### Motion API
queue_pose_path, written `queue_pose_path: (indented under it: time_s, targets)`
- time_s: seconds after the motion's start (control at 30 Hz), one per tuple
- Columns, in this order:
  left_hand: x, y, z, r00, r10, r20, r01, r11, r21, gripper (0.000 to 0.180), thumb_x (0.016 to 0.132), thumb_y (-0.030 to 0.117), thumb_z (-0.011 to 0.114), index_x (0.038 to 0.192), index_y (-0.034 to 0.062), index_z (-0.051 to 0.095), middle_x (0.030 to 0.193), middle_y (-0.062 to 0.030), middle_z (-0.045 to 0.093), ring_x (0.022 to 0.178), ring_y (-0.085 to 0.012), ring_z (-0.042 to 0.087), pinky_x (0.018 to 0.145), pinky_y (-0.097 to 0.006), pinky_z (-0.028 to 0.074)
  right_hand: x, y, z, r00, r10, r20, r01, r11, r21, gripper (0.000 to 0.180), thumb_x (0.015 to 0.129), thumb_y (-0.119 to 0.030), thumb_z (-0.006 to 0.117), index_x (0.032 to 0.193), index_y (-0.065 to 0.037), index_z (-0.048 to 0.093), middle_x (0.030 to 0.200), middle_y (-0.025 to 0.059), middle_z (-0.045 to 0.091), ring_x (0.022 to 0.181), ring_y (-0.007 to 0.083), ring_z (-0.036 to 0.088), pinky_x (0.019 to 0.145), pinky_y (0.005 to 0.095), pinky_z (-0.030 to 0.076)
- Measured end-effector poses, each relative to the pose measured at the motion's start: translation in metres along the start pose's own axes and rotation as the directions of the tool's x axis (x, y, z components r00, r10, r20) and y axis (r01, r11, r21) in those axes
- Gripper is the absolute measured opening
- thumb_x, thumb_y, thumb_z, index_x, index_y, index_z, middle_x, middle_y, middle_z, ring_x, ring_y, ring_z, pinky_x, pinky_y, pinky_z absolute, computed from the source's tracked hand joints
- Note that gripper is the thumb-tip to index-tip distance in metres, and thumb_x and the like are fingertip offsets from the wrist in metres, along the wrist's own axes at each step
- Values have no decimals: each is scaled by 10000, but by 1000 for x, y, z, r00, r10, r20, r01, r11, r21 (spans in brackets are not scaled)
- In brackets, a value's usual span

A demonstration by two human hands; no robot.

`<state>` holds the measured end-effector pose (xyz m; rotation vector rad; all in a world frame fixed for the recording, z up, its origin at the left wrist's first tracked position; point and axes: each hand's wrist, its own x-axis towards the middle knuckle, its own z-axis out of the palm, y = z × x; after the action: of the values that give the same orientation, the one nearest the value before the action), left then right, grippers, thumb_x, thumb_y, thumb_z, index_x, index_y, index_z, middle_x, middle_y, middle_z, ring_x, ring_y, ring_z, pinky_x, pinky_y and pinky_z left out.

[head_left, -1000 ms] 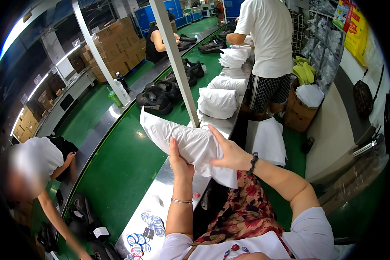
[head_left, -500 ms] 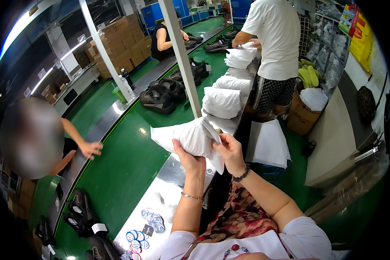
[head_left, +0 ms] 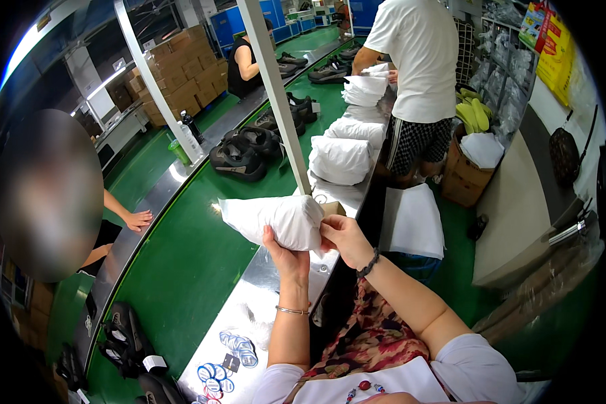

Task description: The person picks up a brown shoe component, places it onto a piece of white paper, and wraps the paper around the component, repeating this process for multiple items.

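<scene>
A white paper-wrapped bundle (head_left: 276,219) rests across my left hand (head_left: 289,261), which grips it from below with the thumb on its near side. What lies inside the paper is hidden. My right hand (head_left: 347,240) pinches the right end of the wrapping, fingers closed on the paper. Beyond my hands, another white wrapped bundle (head_left: 341,161) sits on the metal ledge. Below my left forearm, round blue-edged stickers (head_left: 215,376), a small dark tag (head_left: 230,363) and crumpled white paper (head_left: 252,322) lie on the metal surface.
Dark shoes (head_left: 124,337) stand on the green belt (head_left: 182,269), with more shoes (head_left: 239,155) farther along. A white post (head_left: 276,94) rises just past my hands. White sheets (head_left: 412,219) are stacked at my right. Co-workers stand at the far end and left.
The bundle's loose right flap is now folded in, and its shape is more compact. My right hand has moved slightly left and down. The left co-worker's hand now lies on the belt's edge.
</scene>
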<state>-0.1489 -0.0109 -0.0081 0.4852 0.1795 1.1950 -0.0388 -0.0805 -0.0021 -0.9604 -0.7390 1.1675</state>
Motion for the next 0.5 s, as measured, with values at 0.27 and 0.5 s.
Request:
queue_pose_path:
  time_s: [0.27, 0.5]
  targets:
    - [-6, -2, -1, 997, -65, -42, 61, 993, -96, 581, 853, 458, 464, 1224, 11, 437, 1211, -109, 522, 1111, -254, 502, 977, -386, 377, -5, 11, 13, 929, -197, 314, -169, 530, 831, 353, 853, -227, 555, 1098, 26, 546, 1092, 94, 593, 1047, 205, 538, 965, 347, 386]
    - [-7, 1, -15, 960, -196, 199, 235, 951, -199, 628, 781, 404, 573, 1234, -1, 416, 1209, -126, 519, 1128, -264, 493, 1000, -381, 368, -8, 12, 25, 945, -203, 258, -84, 609, 788, 458, 869, -225, 571, 1259, -28, 433, 1251, 89, 499, 1161, 210, 469, 1011, 365, 347]
